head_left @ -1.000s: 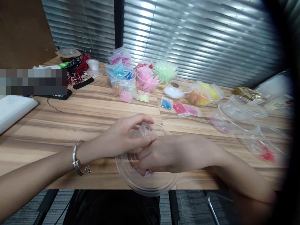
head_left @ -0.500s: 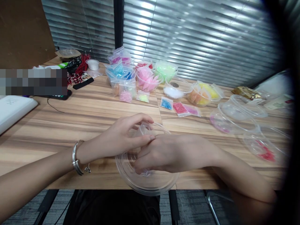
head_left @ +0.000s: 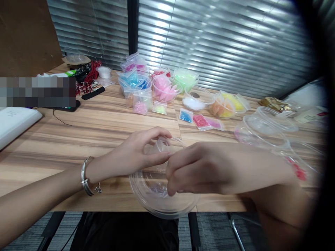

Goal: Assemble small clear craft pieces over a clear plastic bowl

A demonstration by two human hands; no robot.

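Observation:
A round clear plastic bowl stands near the table's front edge, with some pale purple pieces on its bottom. My left hand reaches in from the left, thumb and fingers curved round a crumpled clear plastic bag at the bowl's far side. Over the bowl's right part is my right hand, its fingers curled together and pointing down. Whatever its fingertips may hold is hidden behind the hand.
Bowls of coloured packets line the back by the blinds. Small bags, one with blue beads, lie in front of them. Clear containers stand at the right, a white device at the left.
My right hand has moved right and up from the middle of the bowl, uncovering the pale purple pieces. My left hand and the bowl have hardly moved.

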